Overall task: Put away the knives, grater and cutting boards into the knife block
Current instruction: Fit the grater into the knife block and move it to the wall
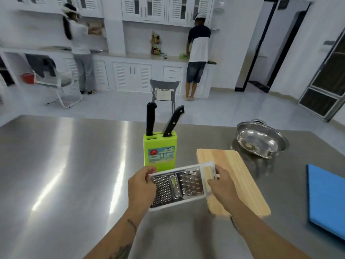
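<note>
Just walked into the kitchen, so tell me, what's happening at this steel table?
A person holds a flat grater in both hands, left hand at one end, right hand at the other, in front of the green knife block. Two black-handled knives already stand in the block. A wooden cutting board and a blue board lie on the table.

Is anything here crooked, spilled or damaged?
Nothing is spilled or broken. One knife leans sideways in the green knife block, while the other knife stands straight. The steel pot on the table sits tilted.
</note>
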A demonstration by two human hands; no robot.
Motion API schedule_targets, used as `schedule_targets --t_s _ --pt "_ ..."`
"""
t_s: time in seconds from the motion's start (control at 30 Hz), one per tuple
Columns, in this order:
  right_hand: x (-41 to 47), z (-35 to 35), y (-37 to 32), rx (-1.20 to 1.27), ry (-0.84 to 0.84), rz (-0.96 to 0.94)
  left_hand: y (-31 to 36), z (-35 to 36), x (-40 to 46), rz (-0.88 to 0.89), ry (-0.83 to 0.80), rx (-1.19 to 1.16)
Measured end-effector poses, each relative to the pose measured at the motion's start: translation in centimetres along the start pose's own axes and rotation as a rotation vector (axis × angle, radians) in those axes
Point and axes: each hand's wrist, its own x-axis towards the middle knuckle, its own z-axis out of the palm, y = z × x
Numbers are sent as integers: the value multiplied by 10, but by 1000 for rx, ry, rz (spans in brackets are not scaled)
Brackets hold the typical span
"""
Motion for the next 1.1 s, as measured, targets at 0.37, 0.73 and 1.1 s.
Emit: schedule_targets --t_s 0.37,0.73,1.1 --pt "27 37 -38 148 -78 -11 10 -33 40 20 112 -20" --pt "70 56 -37 172 -117 2 -6 -19 74 -47 49 -44" --pt "81 60 -24 121 -161 28 -18 -6 82 -55 26 -22"
